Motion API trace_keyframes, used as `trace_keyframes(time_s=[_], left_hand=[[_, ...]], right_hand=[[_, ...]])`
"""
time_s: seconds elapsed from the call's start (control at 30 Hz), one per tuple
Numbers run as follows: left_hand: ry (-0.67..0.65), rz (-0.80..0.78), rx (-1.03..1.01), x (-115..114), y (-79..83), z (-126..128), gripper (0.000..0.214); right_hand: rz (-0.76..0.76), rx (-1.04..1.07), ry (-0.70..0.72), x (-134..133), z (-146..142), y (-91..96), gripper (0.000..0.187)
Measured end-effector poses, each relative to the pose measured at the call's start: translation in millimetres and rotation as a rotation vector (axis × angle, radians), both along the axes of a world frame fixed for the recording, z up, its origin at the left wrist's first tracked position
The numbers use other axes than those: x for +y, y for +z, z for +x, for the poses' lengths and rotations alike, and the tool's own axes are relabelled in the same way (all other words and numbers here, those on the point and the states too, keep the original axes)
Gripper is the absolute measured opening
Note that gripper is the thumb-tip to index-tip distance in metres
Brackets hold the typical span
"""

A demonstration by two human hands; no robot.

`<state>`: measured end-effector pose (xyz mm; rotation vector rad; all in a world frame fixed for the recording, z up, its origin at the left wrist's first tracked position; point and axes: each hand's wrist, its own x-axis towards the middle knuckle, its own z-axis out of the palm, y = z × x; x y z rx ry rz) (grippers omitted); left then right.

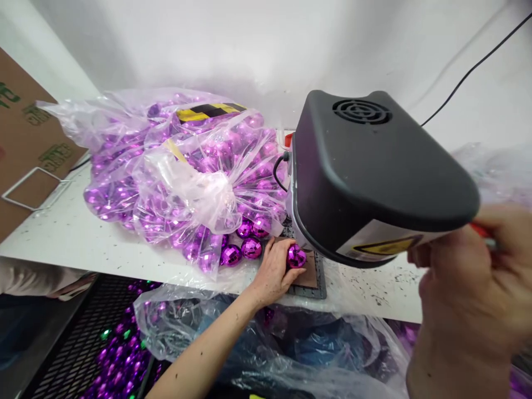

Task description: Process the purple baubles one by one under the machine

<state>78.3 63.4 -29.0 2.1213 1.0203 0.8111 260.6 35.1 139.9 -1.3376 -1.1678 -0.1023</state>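
Observation:
My left hand [272, 271] holds a shiny purple mirrored ball [296, 256] between thumb and fingers, over a brown pad [305, 277] on a dark base plate [320, 280]. Above it rises a black-housed bench machine [382, 160] with a round vent and a yellow warning label. At the machine's right side, my right hand [477, 277] is closed around its handle; only a bit of red and metal [490, 242] shows. Beside my left hand lie several loose mirrored balls [251, 248], spilling from a clear plastic bag [183, 177] full of them.
A cardboard box [29, 138] stands at the left by a white wire handle [35, 188]. Below the white table [54, 238] are a black mesh crate [75, 327] with purple beads [120, 354] and a clear plastic sheet [291, 360]. A black cable [469, 69] crosses the wall.

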Motion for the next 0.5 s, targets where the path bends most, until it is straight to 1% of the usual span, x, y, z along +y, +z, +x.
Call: trace_keyframes(time_s=[0.1, 0.2, 0.27, 0.33, 0.5], left_hand=[[-0.008, -0.018, 0.007, 0, -1.5, 0, 0.042], [-0.016, -0.023, 0.011, -1, -3.0, 0, 0.041], [-0.015, -0.026, 0.011, -1, -3.4, 0, 0.041], [-0.012, -0.03, 0.01, -1, -3.1, 0, 0.042], [-0.013, -0.019, -0.01, -1, -1.8, 1, 0.042]], right_hand=[[-0.021, -0.041, -0.062, -25, -8, -20.9, 0.025], [-0.083, -0.178, 0.0, -42, -7, -39.0, 0.018], [-0.099, -0.261, 0.045, -47, -6, -46.8, 0.012], [-0.124, -0.281, 0.065, -48, -5, -51.2, 0.008], [-0.109, -0.261, 0.047, -44, -8, -58.3, 0.012]])
